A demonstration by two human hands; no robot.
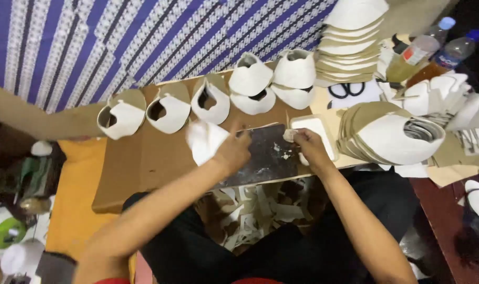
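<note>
I see a white curved fabric piece (203, 141), soft and folded, lying on the brown cardboard by the dark slab's left edge, part under my left hand. A small pale scrap (289, 135) sits pinched at the slab's upper right corner.

- Clear plastic bottle (414, 55) with yellowish liquid and pale blue cap, top right, lying tilted; its label (417, 54) is white and red.
- Second clear bottle (456, 48), blue cap, just beside it.
</note>
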